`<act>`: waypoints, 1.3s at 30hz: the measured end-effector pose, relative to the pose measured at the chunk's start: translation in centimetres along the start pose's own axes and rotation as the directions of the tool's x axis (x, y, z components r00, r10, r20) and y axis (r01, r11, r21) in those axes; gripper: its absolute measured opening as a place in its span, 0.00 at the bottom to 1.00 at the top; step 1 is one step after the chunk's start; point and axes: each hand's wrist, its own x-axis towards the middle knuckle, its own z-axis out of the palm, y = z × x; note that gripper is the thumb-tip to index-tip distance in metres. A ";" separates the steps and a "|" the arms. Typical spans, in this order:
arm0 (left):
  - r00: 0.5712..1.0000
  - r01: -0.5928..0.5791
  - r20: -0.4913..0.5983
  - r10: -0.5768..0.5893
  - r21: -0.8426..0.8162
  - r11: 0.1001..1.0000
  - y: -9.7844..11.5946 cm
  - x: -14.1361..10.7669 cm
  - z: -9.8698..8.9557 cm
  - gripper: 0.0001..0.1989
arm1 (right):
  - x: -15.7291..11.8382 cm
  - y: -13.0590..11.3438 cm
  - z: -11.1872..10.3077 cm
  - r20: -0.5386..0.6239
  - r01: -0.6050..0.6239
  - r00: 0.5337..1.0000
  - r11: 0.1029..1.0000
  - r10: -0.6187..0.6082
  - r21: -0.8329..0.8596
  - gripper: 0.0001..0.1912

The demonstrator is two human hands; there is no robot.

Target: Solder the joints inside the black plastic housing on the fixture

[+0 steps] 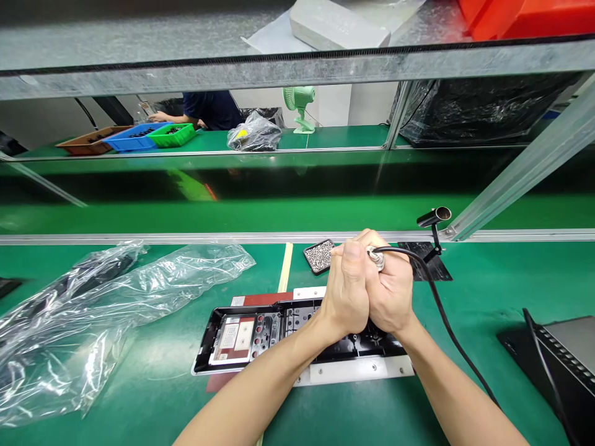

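Both my hands are closed together around an upright corded electric screwdriver [375,259]; only its top end and black cable [437,297] show, the rest is hidden in my fingers. My left hand [346,291] presses against my right hand [393,288]. Below them lies a long black plastic housing [267,334], open side up, with ribs and holes inside. It sits on a fixture with white strips [348,370] and a reddish-brown board [267,299]. My hands cover the housing's middle, and the tool's tip is out of sight.
A small black tray of screws [318,256] lies just beyond my hands. Clear plastic bags [153,291] spread over the left. At right stand a metal tube holder [434,217] and a black-and-grey device [558,353]. A shelf crosses above; a person [211,110] works across the line.
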 end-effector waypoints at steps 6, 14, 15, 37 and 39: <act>1.000 0.015 -0.001 -0.015 -0.003 1.000 0.0 0.0 0.0 0.32 | 0.0 0.1 0.1 -0.001 -0.009 1.000 1.000 0.009 0.005 0.15; 1.000 0.016 0.012 -0.016 -0.001 1.000 0.1 0.0 -0.1 0.32 | -0.1 0.2 0.1 -0.007 0.004 1.000 1.000 -0.004 0.006 0.14; 1.000 0.014 0.011 -0.014 -0.002 1.000 0.1 0.0 -0.1 0.32 | -0.2 0.2 0.1 -0.008 0.006 1.000 1.000 -0.006 0.006 0.14; 1.000 -0.007 0.014 0.006 0.021 1.000 -0.2 0.1 -0.1 0.31 | -0.2 0.1 0.0 -0.008 -0.003 1.000 1.000 0.003 -0.002 0.13; 1.000 -0.007 0.011 0.007 0.027 1.000 -0.2 0.1 -0.1 0.31 | -0.1 0.1 0.1 -0.008 -0.003 1.000 1.000 0.003 0.002 0.13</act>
